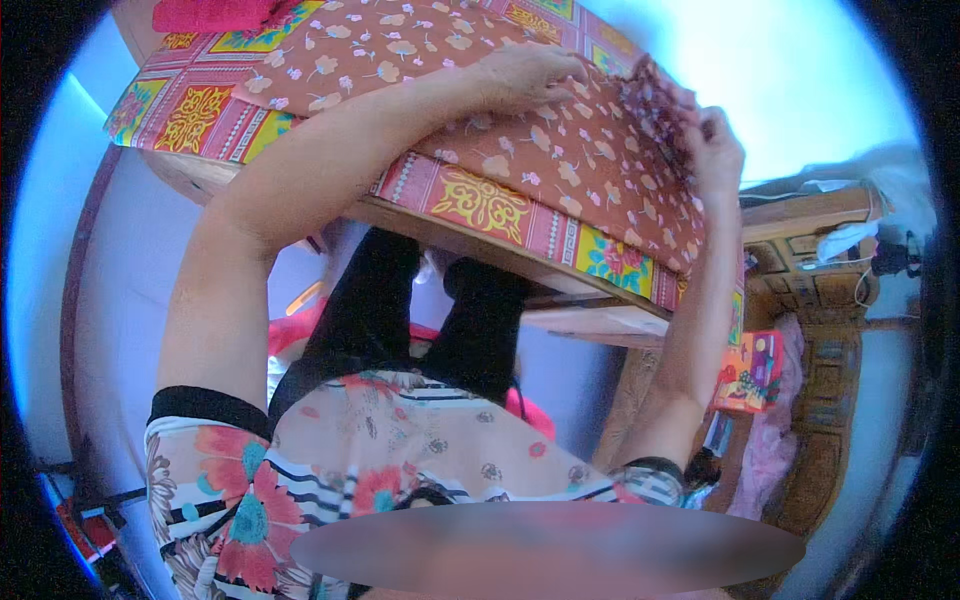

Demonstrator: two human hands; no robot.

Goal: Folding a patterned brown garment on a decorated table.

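Observation:
A brown cloth printed with tan and pink flowers (495, 161) lies spread across a bed or table top in front of me. At its far right a darker, crumpled part of fabric (660, 112) is bunched up. My right hand (716, 150) pinches this bunched part at the right edge. Over the cloth's far side, my left hand (532, 79) has its fingers curled down near the fabric; whether it grips any is not clear. Under the brown cloth shows a patterned cover (484, 199) in pink, yellow and red.
A pink-red cloth (214, 13) lies at the far left corner. The wooden edge (442, 232) runs above my legs in black (360, 307). On the right stand carved wooden furniture (825, 375), a colourful printed box (750, 371) and a pink cloth (765, 450). Bright light washes out the upper right.

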